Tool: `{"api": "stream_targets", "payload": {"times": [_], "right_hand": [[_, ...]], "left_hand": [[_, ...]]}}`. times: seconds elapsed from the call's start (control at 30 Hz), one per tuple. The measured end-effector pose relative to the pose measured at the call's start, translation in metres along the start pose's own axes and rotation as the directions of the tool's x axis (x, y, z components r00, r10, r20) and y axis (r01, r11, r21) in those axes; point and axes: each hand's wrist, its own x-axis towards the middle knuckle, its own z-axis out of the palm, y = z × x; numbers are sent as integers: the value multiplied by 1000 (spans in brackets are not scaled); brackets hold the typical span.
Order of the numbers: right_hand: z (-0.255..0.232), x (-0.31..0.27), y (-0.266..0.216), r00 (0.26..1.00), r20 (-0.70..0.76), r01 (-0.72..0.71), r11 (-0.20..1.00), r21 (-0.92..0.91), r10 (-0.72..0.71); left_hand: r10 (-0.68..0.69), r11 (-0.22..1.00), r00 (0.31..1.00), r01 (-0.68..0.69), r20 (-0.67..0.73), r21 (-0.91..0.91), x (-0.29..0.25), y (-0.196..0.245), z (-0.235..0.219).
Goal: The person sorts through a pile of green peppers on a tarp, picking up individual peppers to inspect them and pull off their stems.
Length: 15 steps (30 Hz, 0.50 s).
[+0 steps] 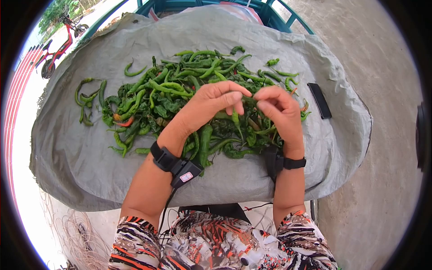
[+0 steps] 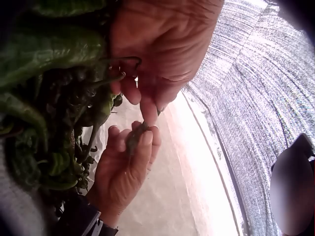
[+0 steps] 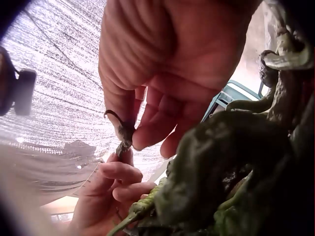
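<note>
Both hands hover over a heap of green chili peppers (image 1: 168,88), fingertips nearly meeting. A small, dark, shriveled pepper (image 3: 125,136) with a curved stem is pinched between the right hand's (image 1: 284,112) thumb and finger. The left hand (image 1: 208,102) pinches the pepper's other end, its fingertips close against the right ones. In the left wrist view the same pepper (image 2: 135,137) is partly covered by the fingers. One longer green pepper (image 1: 236,120) hangs or lies just below the hands.
The heap rests on a grey woven sheet (image 1: 85,157), with a few peppers (image 1: 86,100) apart at the left. A black phone (image 1: 320,101) lies right of the heap. Behind stands a teal metal frame (image 1: 292,20). Each wrist wears a strapped camera, cables trailing below.
</note>
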Motion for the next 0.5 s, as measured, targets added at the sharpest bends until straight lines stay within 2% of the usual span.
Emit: {"api": "stream_targets", "payload": {"times": [0.03,0.07,0.13,0.17,0.27,0.3,0.4,0.43,0.5], "right_hand": [[1,1,-1,998,-64,11,1000,-2,-11],[0,2,1,981,-192,26,999,-47,-35],[-11,10,10,897,-429,46,989,-143,-104],[-23,13,25,875,-462,39,972,-230,-144],[-34,12,43,919,-380,-101,869,-485,-105],[-32,11,43,937,-349,-174,828,-533,-27],[-26,14,40,976,-220,-179,609,-773,8],[-22,15,36,973,-226,-206,607,-768,44],[-18,16,44,987,-158,-123,714,-689,18]], "left_hand": [[21,999,999,-22,-38,-40,1,-3,-1],[41,996,996,-47,-78,-79,1,-6,-2],[70,985,986,-92,-149,-147,2,-9,-3],[78,978,981,-110,-178,-177,3,-9,-4],[90,961,964,-151,-250,-234,2,-6,1],[85,960,963,-148,-257,-239,2,-5,2],[51,965,968,-112,-247,-239,1,-5,1],[37,968,972,-93,-232,-233,1,-5,0],[10,974,979,-56,-201,-221,1,-6,-2]]}}
